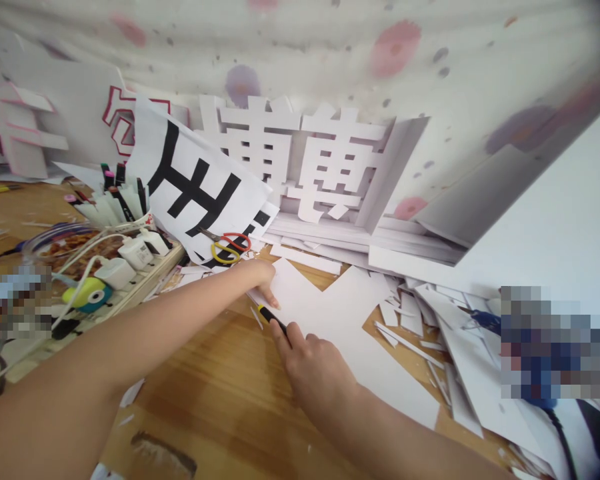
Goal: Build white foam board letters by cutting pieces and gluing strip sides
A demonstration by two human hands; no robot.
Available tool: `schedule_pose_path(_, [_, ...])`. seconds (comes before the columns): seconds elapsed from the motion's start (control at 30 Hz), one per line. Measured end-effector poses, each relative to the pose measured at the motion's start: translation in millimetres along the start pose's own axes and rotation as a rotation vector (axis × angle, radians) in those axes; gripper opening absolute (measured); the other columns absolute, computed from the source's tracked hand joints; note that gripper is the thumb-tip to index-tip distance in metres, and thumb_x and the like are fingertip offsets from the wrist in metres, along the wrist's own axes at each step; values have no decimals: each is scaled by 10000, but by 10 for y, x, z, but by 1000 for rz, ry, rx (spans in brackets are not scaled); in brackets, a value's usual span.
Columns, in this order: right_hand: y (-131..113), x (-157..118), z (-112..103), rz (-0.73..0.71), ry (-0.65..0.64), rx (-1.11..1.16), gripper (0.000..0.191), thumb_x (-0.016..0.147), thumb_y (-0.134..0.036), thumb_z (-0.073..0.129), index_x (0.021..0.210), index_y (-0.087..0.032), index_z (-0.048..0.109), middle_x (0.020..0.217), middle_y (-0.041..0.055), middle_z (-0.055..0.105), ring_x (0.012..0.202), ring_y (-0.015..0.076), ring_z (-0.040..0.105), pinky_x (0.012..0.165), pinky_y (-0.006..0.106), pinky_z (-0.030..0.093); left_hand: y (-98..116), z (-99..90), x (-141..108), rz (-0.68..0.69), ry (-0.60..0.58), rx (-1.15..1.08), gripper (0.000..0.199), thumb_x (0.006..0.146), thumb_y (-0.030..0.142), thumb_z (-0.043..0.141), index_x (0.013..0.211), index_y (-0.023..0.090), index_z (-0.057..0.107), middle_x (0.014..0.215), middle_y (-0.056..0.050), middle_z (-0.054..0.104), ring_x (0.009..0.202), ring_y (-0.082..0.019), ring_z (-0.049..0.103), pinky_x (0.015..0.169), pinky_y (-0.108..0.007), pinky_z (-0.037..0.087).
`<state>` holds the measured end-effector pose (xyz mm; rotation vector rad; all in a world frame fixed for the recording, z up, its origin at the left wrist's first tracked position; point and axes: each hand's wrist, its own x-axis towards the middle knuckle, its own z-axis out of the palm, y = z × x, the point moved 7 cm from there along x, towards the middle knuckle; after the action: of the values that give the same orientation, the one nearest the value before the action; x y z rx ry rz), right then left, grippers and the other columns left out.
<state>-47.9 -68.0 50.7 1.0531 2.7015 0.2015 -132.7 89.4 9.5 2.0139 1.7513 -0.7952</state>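
Observation:
A flat white board [330, 307] with notched edges lies on the wooden table [205, 393]. My right hand [313, 360] is wrapped round a black and yellow cutter [267, 313], whose front end points at the board's left edge. Just beyond it, my left hand [263, 277] presses on the board's upper left part with its fingers down; at least one finger is stretched out. Scissors [230, 247] with red and yellow handles rest behind my left hand, on a white sheet [180, 180] with black shapes.
White cut-out characters [337, 160] stand against the patterned curtain [300, 53]. At the left are a cup of markers [115, 203] and a power strip [150, 277] with plugs. White scraps [410, 310] and long strips [475, 360] lie at the right.

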Motion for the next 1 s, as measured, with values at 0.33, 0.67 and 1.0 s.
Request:
schedule_pose_path(0.33, [-66,-136,49,-1,108,-77,545,774,-107,524,1312,-88,439,940,176,604,595,181,617,419,265,503,2,8,21,24,26,-1,1049,282,673,740,1180,157,581,1223,-201,558,1089,-390,530,935,-447,406])
schedule_pose_path(0.67, [-62,-279,97,-4,152,-119,536,749,-90,514,1284,-112,485,987,174,603,554,161,589,385,258,475,20,-9,-47,29,15,23,1005,349,683,722,1201,174,564,1246,-194,542,1111,-385,517,931,-448,410])
schedule_pose_path(1.0, [5,-391,161,-27,112,-98,648,693,-106,594,1320,-93,433,918,145,599,557,154,567,397,246,476,58,-39,-94,40,9,26,1023,321,731,683,1163,156,595,1186,-198,585,1103,-388,519,934,-431,402])
